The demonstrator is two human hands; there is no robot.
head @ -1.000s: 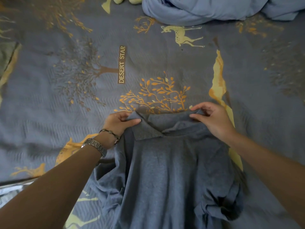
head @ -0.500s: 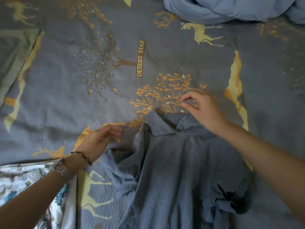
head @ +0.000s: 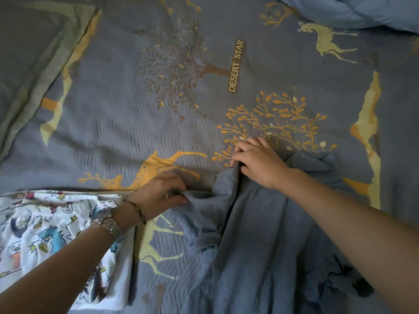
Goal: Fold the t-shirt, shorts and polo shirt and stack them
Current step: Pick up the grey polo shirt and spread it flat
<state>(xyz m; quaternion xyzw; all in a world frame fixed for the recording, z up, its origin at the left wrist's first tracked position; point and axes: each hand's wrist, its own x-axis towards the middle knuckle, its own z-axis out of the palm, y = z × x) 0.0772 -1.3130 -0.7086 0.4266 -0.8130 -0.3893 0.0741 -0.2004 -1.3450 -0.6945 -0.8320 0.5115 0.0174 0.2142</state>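
A grey-blue polo shirt (head: 260,234) lies front up on the bed, collar pointing away from me, its buttons showing at the neck. My left hand (head: 158,191) pinches the shirt's left sleeve edge. My right hand (head: 256,162) grips the left side of the collar and shoulder. A folded white garment with a colourful cartoon print (head: 49,234) lies at the lower left, partly under my left forearm. The polo's right sleeve is bunched at the lower right.
The bedspread (head: 136,123) is grey-blue with trees, deer and the words DESERT STAR. A crumpled light blue cloth (head: 353,12) lies at the top right. A pillow (head: 29,55) sits at the top left.
My view has shifted left, bringing the printed garment into sight. My left hand moved onto the sleeve and took hold. My right hand crossed from the collar's right side to its left.
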